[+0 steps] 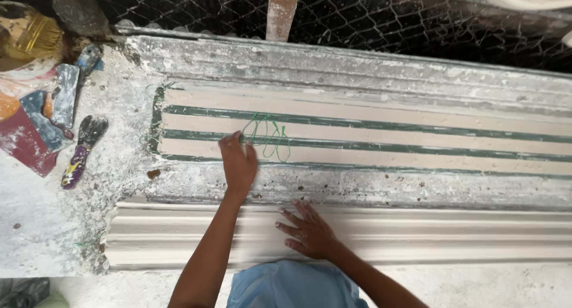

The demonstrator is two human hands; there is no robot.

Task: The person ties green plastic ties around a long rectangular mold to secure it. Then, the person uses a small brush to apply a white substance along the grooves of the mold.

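Observation:
My left hand (238, 162) is closed around one end of a thin green wire (268, 140), which lies in loops on the pale wet plaster filling a long mould (417, 138) with dark green ridges. My right hand (307, 230) rests flat, fingers spread, on a finished white plaster cornice (447, 236) lying along the near side of the mould. The hand holds nothing.
On the plaster-caked bench at the left lie a putty knife with a purple handle (80, 150), flat scrapers (62, 96) and a brush (36, 33). Wire mesh (387, 16) runs behind the mould, with a wooden post (281, 10) in it.

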